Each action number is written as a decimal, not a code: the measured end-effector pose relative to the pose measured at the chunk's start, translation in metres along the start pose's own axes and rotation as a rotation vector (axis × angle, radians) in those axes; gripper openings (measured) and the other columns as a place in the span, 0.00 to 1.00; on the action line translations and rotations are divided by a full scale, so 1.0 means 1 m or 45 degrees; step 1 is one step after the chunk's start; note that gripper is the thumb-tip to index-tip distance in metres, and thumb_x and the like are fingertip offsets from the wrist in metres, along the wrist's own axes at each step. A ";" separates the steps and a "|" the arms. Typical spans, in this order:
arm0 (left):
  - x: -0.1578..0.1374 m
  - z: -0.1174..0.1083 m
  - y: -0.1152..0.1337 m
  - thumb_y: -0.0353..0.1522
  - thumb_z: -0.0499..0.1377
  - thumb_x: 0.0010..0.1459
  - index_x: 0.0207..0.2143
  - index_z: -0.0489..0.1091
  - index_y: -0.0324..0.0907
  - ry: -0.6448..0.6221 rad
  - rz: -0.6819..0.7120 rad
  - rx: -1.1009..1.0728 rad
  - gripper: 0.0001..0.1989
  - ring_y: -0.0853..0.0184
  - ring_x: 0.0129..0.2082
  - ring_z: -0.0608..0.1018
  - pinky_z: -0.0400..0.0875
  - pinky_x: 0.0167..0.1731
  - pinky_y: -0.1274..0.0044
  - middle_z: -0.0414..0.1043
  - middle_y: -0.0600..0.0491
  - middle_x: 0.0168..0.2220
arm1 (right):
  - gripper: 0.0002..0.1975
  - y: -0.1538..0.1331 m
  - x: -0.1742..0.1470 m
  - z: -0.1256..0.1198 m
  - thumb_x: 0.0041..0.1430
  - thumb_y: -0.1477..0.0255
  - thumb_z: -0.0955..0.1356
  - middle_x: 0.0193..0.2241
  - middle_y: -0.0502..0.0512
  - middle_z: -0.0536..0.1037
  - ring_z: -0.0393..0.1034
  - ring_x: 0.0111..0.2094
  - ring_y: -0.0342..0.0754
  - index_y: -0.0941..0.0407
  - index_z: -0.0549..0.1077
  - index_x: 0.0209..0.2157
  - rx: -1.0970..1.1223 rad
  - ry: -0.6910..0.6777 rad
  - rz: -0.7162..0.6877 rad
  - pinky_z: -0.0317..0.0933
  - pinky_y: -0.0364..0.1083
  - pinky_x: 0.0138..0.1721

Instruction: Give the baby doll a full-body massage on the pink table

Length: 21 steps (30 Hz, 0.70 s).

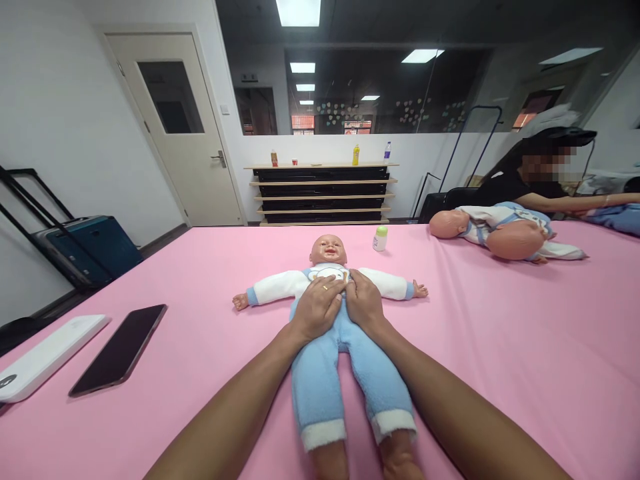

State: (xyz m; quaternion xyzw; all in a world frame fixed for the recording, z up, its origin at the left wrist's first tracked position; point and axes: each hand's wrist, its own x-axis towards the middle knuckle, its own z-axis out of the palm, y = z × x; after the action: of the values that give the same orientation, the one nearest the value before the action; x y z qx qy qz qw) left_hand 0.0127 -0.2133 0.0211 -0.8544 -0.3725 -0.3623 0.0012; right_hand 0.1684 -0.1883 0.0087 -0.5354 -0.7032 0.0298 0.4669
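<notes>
You are resting your left hand (316, 310), fingers extended and laid flat, on the chest of a smiling plastic baby doll in white-and-pale-blue fleecy clothes (344, 333). Your right hand (365, 300) is lying just beside it, fingers slightly bent; I cannot tell whether they are pinching cloth. The doll is lying face up on the table covered in smooth pink sheeting (215, 267), arms spread, legs pointing towards you.

If you are pressing unevenly, the doll could be twisting or sliding on that sheeting; if your fingertips are catching the fleece, the clothes could be bunching. A swinging doll arm could be knocking over the small white bottle with a green lid (380, 239).

Counting, you are facing one doll under your hands, apparently two more plastic baby dolls (515, 241) at the right, one bottle on the table, one flat black phone (120, 350) and one long white slab-shaped device (50, 357).
</notes>
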 end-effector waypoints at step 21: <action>-0.006 0.028 -0.032 0.33 0.42 0.67 0.56 0.65 0.38 0.328 -0.474 -0.070 0.21 0.60 0.62 0.63 0.55 0.63 0.58 0.65 0.44 0.58 | 0.20 -0.022 0.000 -0.016 0.61 0.73 0.61 0.52 0.57 0.74 0.67 0.55 0.51 0.54 0.70 0.54 0.179 -0.317 -0.637 0.59 0.55 0.59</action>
State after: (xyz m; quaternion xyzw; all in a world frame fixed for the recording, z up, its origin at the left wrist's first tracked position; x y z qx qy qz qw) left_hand 0.0066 -0.1858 -0.0115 -0.7172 -0.5104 -0.4726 -0.0415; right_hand 0.1637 -0.2050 0.0290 -0.3036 -0.8615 0.0278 0.4060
